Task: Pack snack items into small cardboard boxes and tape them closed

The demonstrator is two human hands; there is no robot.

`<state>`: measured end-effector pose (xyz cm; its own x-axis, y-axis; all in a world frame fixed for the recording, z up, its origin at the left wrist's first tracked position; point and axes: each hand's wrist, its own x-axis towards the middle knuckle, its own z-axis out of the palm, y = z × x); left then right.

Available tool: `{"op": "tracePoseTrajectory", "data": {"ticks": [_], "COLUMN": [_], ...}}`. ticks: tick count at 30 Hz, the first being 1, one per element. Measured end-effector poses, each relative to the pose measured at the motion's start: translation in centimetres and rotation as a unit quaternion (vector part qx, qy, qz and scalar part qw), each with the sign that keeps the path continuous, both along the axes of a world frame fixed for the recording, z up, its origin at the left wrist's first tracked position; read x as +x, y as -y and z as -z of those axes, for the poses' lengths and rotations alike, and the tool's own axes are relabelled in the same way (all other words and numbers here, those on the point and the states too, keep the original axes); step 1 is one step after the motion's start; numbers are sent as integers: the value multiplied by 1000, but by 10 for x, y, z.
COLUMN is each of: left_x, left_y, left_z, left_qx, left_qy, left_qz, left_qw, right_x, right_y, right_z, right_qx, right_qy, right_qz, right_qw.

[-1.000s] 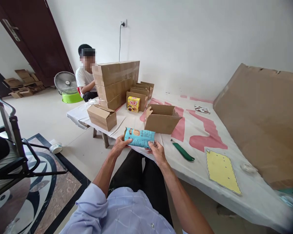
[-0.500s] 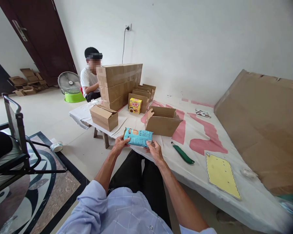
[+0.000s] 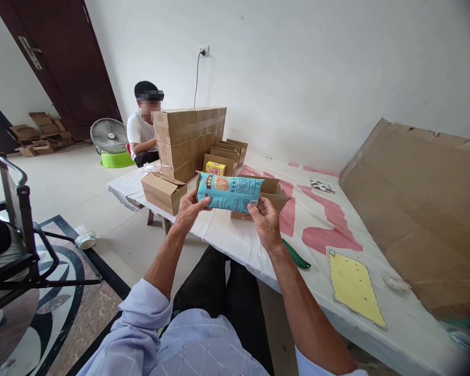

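Both my hands hold a light blue snack packet [image 3: 229, 192] level in the air, above the near edge of the covered table [image 3: 317, 271]. My left hand [image 3: 190, 208] grips its left end and my right hand [image 3: 264, 222] pinches its right end. Directly behind the packet stands an open cardboard box [image 3: 272, 189], partly hidden by it. A green-handled knife [image 3: 296, 256] lies on the cloth just right of my right wrist.
A closed small box [image 3: 162, 190], a stack of taped boxes [image 3: 188, 138], a yellow box [image 3: 215, 168] and a seated person [image 3: 143, 130] are at the table's far left. A yellow sheet [image 3: 354, 287] and big cardboard sheet [image 3: 419, 203] lie right. A chair [image 3: 19, 235] stands left.
Both hands have lifted the blue packet from the table's near edge up in front of the open box. The view shifted slightly.
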<state>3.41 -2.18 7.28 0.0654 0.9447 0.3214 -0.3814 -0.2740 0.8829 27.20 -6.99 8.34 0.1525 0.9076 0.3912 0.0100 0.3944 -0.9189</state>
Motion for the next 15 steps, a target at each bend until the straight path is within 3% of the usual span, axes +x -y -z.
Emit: {"op": "tracePoseTrajectory", "data": {"ticks": [4, 11, 15], "left_x": [0, -3, -6], "left_y": [7, 15, 23], "left_z": [18, 94, 115], "left_qx": [-13, -131, -156], "left_qy": [-24, -131, -166], "left_qz": [-2, 22, 27], "left_qw": [1000, 982, 973], "right_x": [2, 10, 11], "right_y": [7, 21, 27], "right_z": [23, 103, 125], "right_qx": [-26, -179, -218], "right_qy": [6, -3, -11], "right_qz": [16, -9, -14], "right_qw": [1000, 984, 976]}}
